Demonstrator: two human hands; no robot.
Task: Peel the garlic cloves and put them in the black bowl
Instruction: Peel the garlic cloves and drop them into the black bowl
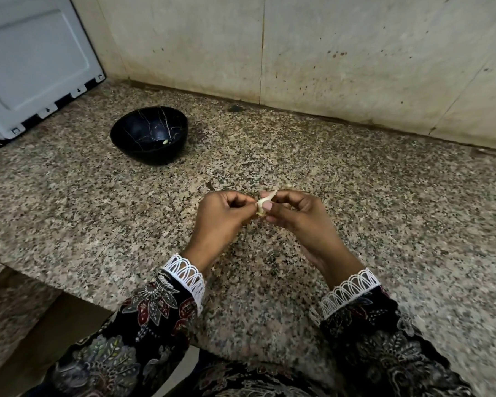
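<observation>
1. I stand at a speckled stone bench [355, 196], looking down at my two hands held close together just above it.
2. My right hand [295, 216] has its grip clamped on a pale garlic clove [263, 204], thumb and forefinger pinching it.
3. My left hand [224, 213] has fingers curled, their tips pinched at the clove's left side, seemingly on a bit of skin; the exact hold is too small to tell.
4. The black bowl [149, 136] sits on the bench well beyond my left hand, up and to the left. A small pale piece, probably a peeled clove, lies inside.
5. To do this step well, I judge I should hold the clove steady with the right hand and pull the papery skin away with the left, starting from an end, without crushing the clove.
6. A white appliance [35, 61] stands further left, past the bowl.
7. I can read no brands, labels or writing anywhere.
</observation>
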